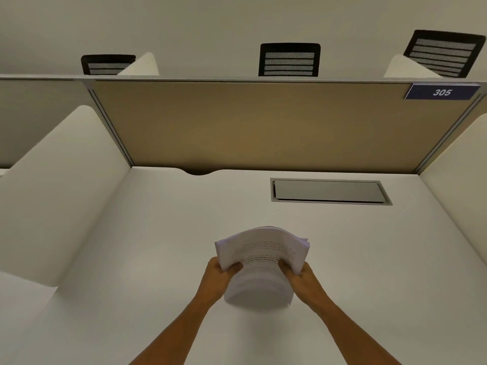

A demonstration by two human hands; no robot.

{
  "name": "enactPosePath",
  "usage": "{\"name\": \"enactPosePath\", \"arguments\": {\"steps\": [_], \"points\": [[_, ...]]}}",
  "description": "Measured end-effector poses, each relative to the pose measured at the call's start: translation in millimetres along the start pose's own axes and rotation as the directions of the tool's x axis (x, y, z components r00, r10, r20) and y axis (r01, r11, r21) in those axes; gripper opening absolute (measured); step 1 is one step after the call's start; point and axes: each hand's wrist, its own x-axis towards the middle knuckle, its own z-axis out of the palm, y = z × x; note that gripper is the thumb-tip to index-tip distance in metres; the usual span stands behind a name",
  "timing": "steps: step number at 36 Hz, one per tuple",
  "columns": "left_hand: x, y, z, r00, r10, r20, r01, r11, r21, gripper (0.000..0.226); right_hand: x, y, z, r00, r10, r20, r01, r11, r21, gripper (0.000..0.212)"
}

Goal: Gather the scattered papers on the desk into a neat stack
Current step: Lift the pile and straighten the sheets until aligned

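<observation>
White worktop [147, 233] with a grey recessed cable hatch [329, 192] at far right. Tan partition panel [263, 127] behind, bearing a blue "305" label [442, 92] at its upper right. Three black mesh chair backs [289, 60] beyond the partition.

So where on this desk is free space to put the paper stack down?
Bare desk lies left of the paper stack, up to the white side divider, and behind it, before the metal cable flap. Nowhere looks crowded.

Papers held over the desk

The bowed white paper stack [262, 255] sits between the left hand [216, 279] and right hand [303, 280]; the recessed grey metal cable hatch [329, 192] lies behind, to the right.
</observation>
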Motion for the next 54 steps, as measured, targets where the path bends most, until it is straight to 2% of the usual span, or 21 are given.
{"name": "enactPosePath", "arguments": {"steps": [6,11,15,18,23,29,32,35,37,38,41,43,47,49,54], "points": [[0.0,-8.0,2.6,1.0,-0.026,0.016,0.025,0.998,0.051,0.027,1.3,6.1,-2.2,1.0,0.017,-0.011,-0.017,0.998,-0.056,0.024],[-2.8,-9.0,3.4,1.0,0.015,0.021,-0.015,0.999,0.032,0.031,-2.5,11.6,-3.7,0.997,-0.023,-0.076,0.022,1.0,-0.016,0.013],[-8.6,-18.6,7.0,0.999,-0.026,0.041,0.023,0.998,0.059,0.025,-8.2,25.0,-0.7,0.997,0.048,-0.054,-0.051,0.997,-0.053,0.015],[-9.7,-23.0,8.5,0.999,-0.023,0.042,0.02,0.997,0.07,0.03,-10.2,32.3,1.0,0.996,0.073,-0.042,-0.075,0.995,-0.07,0.016],[-0.9,-16.6,-2.7,0.995,-0.054,0.089,0.048,0.996,0.071,0.025,-0.8,23.1,-6.5,0.997,0.082,-0.008,-0.082,0.968,-0.235,0.024],[12.3,8.6,-35.4,0.999,0.044,0.03,-0.042,0.998,-0.04,0.07,14.0,-19.7,-34.4,0.977,0.035,0.211,0.08,0.855,-0.513,0.039],[15.3,30.5,-48.7,0.981,0.172,-0.087,-0.165,0.982,0.09,0.108,20.8,-50.9,-45.9,0.947,0.061,0.316,0.16,0.763,-0.627,0.036],[14.9,60.1,-55.4,0.906,0.415,-0.08,-0.374,0.875,0.306,0.122,24.9,-80.3,-51.6,0.907,0.103,0.408,0.25,0.648,-0.719,0.034],[17.1,79.0,-58.2,0.84,0.542,0.036,-0.5,0.746,0.441,0.115,27.2,-97.2,-51.8,0.887,0.131,0.442,0.302,0.56,-0.772,0.035],[17.6,87.8,-58.3,0.834,0.539,0.12,-0.529,0.718,0.451,0.108,28.0,-104.8,-50.8,0.881,0.145,0.45,0.318,0.523,-0.791,0.035],[17.3,104.4,-50.4,0.842,0.391,0.372,-0.523,0.759,0.388,0.076,28.4,-122.7,-43.7,0.859,0.171,0.483,0.369,0.448,-0.814,0.033],[16.4,104.0,-42.4,0.847,0.306,0.434,-0.479,0.793,0.376,0.063,28.9,-129.8,-39.4,0.854,0.178,0.489,0.392,0.399,-0.829,0.034],[13.6,88.0,-35.6,0.934,0.222,0.279,-0.307,0.898,0.316,0.018,32.1,-130.6,-38.8,0.868,0.165,0.467,0.391,0.351,-0.851,0.036],[8.4,81.2,-34.6,0.962,0.181,0.203,-0.231,0.938,0.259,0.012,32.8,-126.2,-42.0,0.88,0.131,0.456,0.374,0.401,-0.836,0.034],[-2.8,60.3,-38.0,0.994,0.101,0.046,-0.106,0.986,0.128,0.014,31.1,-109.9,-62.4,0.905,0.017,0.425,0.33,0.601,-0.727,0.026]]}}
